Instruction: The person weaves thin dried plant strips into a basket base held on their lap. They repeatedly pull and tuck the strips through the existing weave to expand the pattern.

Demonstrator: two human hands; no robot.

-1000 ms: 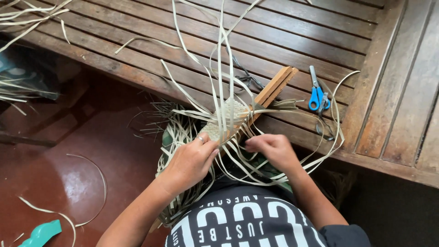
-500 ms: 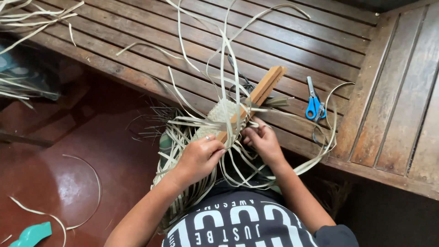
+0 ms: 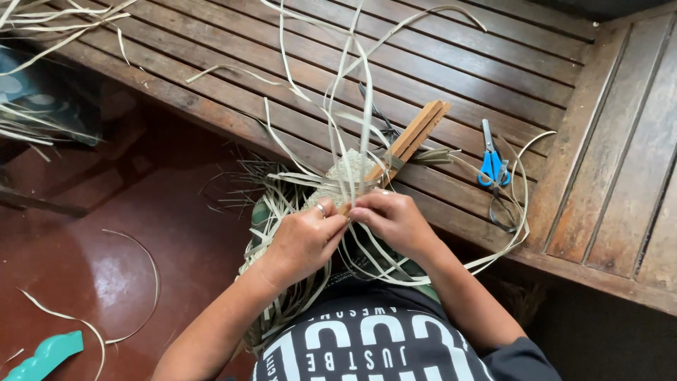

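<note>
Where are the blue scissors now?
In the head view the scissors lie on the wooden bench, to the right of the wooden sticks and beyond the right hand.

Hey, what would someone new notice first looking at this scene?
Probably the two hands meeting at centre, left hand and right hand, pinching pale flat weaving strips that fan upward from a small woven pale-fibre piece. A light wooden slat frame lies on the dark slatted wooden bench, with blue-handled scissors to its right.
</note>
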